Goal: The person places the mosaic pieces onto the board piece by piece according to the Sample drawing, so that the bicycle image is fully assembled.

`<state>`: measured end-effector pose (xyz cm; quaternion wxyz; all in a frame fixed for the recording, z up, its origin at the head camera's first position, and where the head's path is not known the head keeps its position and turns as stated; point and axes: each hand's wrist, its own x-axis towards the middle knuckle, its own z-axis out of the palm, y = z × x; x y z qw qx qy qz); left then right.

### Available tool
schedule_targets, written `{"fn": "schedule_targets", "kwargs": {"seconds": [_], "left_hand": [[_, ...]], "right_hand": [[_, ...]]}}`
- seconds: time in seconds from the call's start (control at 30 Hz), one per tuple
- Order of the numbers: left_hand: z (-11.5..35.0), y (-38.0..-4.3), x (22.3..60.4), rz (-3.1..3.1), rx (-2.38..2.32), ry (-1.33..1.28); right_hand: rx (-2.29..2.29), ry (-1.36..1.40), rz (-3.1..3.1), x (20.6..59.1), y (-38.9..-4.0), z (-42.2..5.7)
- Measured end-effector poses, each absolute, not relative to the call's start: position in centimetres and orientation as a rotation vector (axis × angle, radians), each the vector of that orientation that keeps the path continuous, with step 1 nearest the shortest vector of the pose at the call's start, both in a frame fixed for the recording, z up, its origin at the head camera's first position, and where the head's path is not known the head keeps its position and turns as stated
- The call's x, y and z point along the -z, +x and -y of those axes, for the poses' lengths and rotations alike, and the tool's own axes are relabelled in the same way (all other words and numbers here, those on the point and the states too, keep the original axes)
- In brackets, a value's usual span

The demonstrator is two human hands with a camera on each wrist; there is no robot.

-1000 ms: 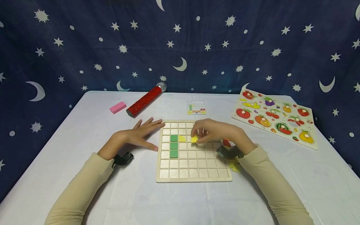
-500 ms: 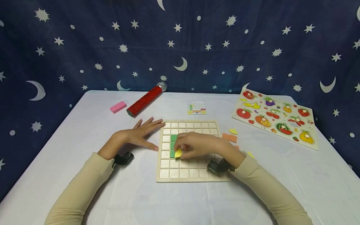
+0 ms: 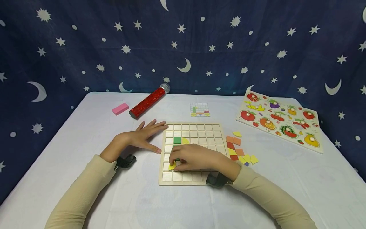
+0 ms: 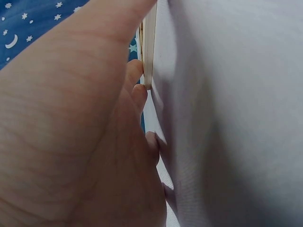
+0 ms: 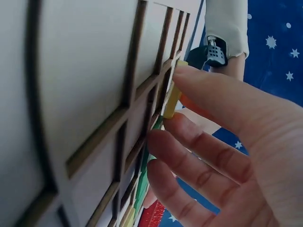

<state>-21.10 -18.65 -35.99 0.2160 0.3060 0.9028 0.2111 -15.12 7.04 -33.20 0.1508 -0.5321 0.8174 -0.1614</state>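
A wooden grid board lies on the white table. My right hand is over its lower left part and pinches a yellow quarter-round tile between thumb and fingertips. In the right wrist view the yellow tile stands on edge close to the grid. A green tile and another yellow quarter-round tile sit in the board's cells; my right hand hides most of the green column below. My left hand rests with spread fingers at the board's left edge, thumb and fingertips right at the rim.
Loose orange, red, yellow and blue tiles lie right of the board. Behind it is a small pattern card. A red microphone and a pink block are at back left, a fruit puzzle board at back right.
My right hand has carried the yellow tile from the board's middle leftward and down to the lower left cells. The loose tiles on the right have come into view. My left hand stays put.
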Motion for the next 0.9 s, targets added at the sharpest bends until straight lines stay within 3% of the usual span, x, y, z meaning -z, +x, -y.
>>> {"fn": "schedule_targets", "kwargs": {"seconds": [0.9], "left_hand": [[18.7,-21.1,36.1,-2.505,-0.590,0.854]], "right_hand": [[0.435,-1.537,-2.558,34.1,-13.3,-6.0]]}}
